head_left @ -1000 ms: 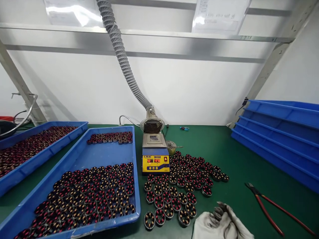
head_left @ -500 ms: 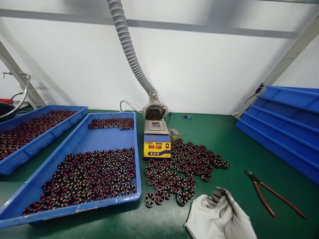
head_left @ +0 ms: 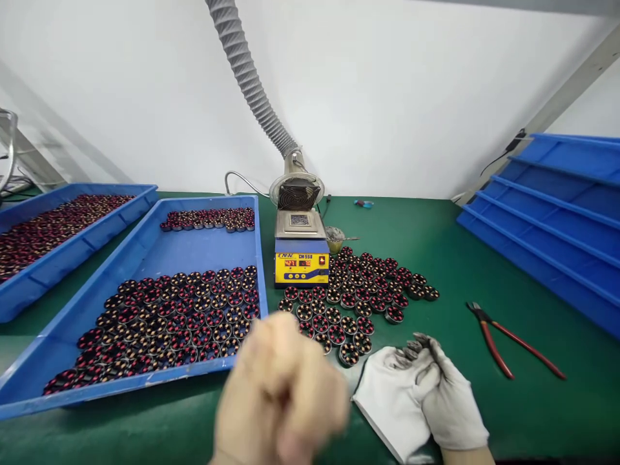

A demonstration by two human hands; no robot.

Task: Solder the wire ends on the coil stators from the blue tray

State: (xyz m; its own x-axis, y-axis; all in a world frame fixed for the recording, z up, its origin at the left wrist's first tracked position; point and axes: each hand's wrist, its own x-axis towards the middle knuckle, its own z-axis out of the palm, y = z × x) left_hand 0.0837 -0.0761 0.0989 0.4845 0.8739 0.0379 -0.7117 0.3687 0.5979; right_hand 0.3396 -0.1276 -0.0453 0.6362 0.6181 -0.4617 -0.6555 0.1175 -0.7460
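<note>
My left hand (head_left: 281, 387) is bare and raised over the front edge of the bench, blurred, its fingers curled in; whether anything is inside is hidden. A white glove with stained fingertips covers my right hand (head_left: 448, 403), which is closed on a loose white glove (head_left: 390, 403) beside it. Just beyond the hands, many round black parts with red and tan spots (head_left: 349, 354) are spread on the green bench (head_left: 411, 226). Behind them stands a blue and yellow heating unit (head_left: 301, 268) with a lit red display.
A blue tray (head_left: 194, 253) of round parts lies left of centre, another tray (head_left: 140, 194) farther left. Red-handled pliers (head_left: 494, 345) lie at the right, before stacked blue trays (head_left: 547, 223). A grey hose (head_left: 256, 90) hangs over the unit; a small pot (head_left: 335, 244) is behind it.
My bare left hand has come into view at the bottom centre. The bench scene sits higher in the picture, and the right wrist now shows. The display digits differ.
</note>
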